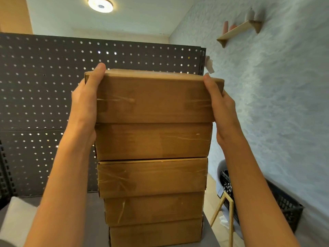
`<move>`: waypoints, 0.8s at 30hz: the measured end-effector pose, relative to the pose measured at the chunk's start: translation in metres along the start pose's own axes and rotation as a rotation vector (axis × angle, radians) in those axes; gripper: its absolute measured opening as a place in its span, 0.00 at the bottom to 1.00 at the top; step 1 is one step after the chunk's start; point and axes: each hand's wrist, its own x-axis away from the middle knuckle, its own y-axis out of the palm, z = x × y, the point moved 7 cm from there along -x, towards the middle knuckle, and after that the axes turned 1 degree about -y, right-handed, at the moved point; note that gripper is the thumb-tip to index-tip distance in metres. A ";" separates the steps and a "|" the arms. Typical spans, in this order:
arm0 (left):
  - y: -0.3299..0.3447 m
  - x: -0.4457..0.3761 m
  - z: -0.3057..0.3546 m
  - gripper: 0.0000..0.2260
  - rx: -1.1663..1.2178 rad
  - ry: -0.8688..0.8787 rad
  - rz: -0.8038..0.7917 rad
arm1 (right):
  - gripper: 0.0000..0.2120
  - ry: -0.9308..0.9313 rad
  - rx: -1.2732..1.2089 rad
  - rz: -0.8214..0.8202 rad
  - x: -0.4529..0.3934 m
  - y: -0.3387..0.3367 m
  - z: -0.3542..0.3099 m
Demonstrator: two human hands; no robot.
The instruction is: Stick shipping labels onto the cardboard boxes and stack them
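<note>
The top box [153,98] sat on a stack [153,175] of four, overhanging slightly leftward. The left hand [85,104] and right hand [220,106] clamped its ends, thumbs over the top edge. Squaring it flush before letting go would probably keep the tall stack steady.

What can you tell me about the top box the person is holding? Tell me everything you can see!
The top box is plain brown cardboard, wide and flat, with clear shiny tape wrapped across its front. It sits on top of a stack of four similar boxes, sticking out slightly wider than the one beneath. The left hand grips its left end, thumb on the top edge, and the right hand grips its right end. No label shows on the front side.
</note>
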 end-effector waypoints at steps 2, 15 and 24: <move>-0.001 -0.002 -0.002 0.20 -0.003 -0.008 0.006 | 0.15 0.015 -0.017 -0.010 0.000 0.003 0.001; -0.003 0.003 -0.002 0.13 -0.010 0.119 -0.025 | 0.25 -0.009 0.040 0.005 0.004 0.003 0.004; -0.029 0.042 0.003 0.27 -0.479 0.469 0.200 | 0.28 -0.300 0.243 0.142 0.052 -0.011 -0.007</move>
